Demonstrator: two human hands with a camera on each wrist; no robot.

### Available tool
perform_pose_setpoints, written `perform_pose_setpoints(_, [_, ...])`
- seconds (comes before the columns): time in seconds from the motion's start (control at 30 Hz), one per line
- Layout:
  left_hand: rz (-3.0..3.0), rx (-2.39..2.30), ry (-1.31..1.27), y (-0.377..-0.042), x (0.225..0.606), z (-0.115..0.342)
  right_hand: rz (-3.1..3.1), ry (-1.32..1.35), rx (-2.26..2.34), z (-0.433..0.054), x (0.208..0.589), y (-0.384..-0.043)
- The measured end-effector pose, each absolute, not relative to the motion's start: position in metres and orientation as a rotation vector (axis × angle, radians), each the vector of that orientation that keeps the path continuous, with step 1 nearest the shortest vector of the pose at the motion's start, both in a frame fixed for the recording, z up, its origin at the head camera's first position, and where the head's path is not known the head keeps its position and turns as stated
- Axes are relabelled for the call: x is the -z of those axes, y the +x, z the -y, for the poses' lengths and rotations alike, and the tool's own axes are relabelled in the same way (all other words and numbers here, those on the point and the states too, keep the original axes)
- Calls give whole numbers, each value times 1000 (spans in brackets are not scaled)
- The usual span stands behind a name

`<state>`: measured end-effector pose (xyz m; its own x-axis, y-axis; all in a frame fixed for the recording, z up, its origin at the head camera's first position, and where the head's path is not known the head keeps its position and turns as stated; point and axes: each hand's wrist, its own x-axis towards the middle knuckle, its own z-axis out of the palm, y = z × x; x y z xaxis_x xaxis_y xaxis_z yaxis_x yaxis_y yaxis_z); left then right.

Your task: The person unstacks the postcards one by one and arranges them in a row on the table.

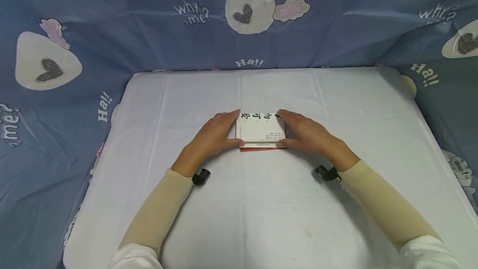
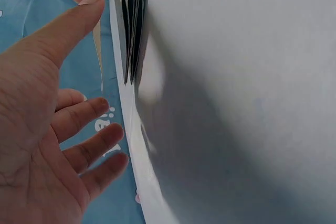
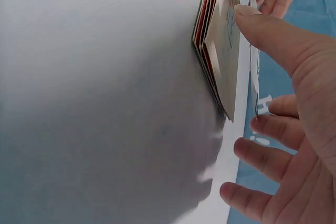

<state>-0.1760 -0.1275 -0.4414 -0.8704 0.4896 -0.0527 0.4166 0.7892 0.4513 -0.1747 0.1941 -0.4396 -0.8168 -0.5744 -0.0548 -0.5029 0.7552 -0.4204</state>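
Both hands hold a white card (image 1: 260,128) by its two short ends. Large black characters run along its far edge, and small print sits near its right end. My left hand (image 1: 213,134) grips the left end, thumb at the near edge and fingertips at the far edge. The right hand (image 1: 311,134) grips the other end the same way. Below the held card lies a small stack of cards (image 3: 215,45), with red showing between its layers. In the left wrist view a gap separates the card (image 2: 97,40) from the stack (image 2: 131,24); the other fingers are spread loosely.
A white cloth (image 1: 242,202) covers the table under the hands. Blue printed fabric (image 1: 149,20) stands up behind the table and along its sides. A small black wrist camera (image 1: 201,177) sits at the left wrist, another black camera (image 1: 326,173) at the right.
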Motion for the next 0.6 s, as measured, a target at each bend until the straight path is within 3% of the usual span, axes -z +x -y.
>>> perform_pose_setpoints(0.6, [-2799,-657,611,-191,436,148,-2744,-897,594,-172,439,-199])
